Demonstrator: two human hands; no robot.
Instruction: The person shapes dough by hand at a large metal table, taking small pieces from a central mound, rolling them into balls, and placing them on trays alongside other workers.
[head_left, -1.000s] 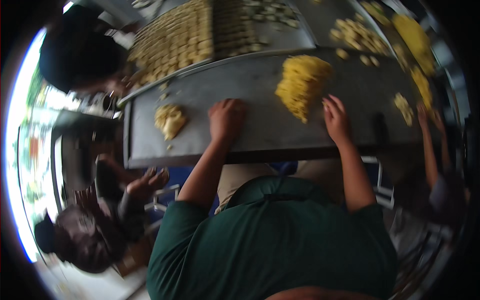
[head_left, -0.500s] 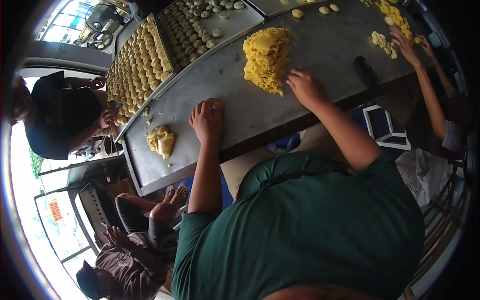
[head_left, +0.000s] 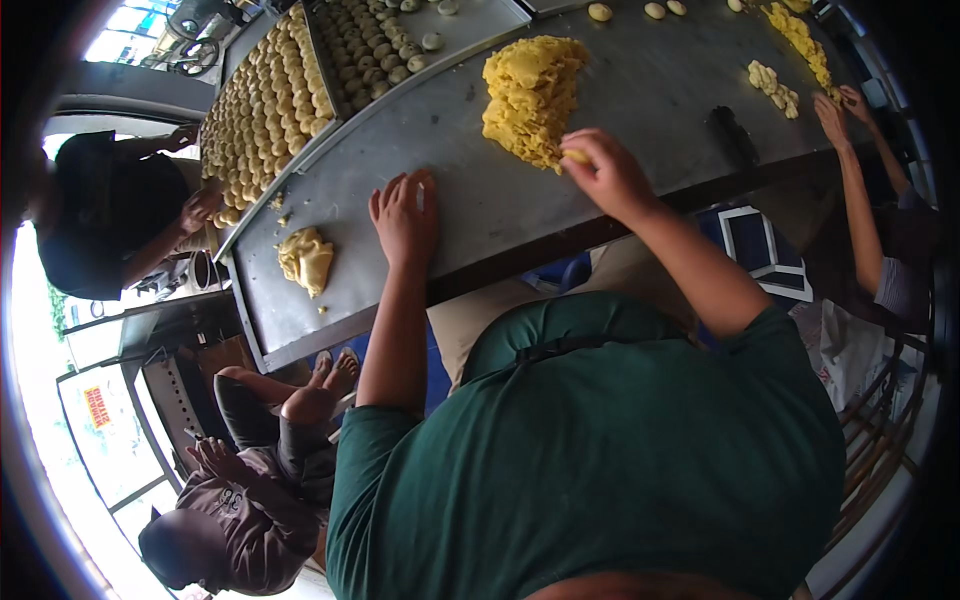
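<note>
A large, lumpy mound of yellow dough (head_left: 530, 95) sits on the metal table (head_left: 440, 140). At its near right edge, my right hand (head_left: 610, 180) pinches a small piece of yellow dough (head_left: 577, 156) between thumb and fingers. My left hand (head_left: 402, 220) lies palm down on the tabletop, left of the mound, with its thumb apart from the fingers. What may be under that palm is hidden. A smooth, pale yellow dough lump (head_left: 304, 260) rests farther left, with crumbs beside it.
Trays of round dough balls (head_left: 265, 105) and darker balls (head_left: 375, 55) line the far left side. A black object (head_left: 733, 135) lies to the right, near pale dough pieces (head_left: 773, 88). A co-worker's hands (head_left: 835, 115) work at far right; another person (head_left: 95, 215) stands left. Someone sits below left.
My right hand has closed on a small piece of yellow dough at the mound's edge. My left hand has slid slightly farther away on the table. The right co-worker's hands have moved nearer.
</note>
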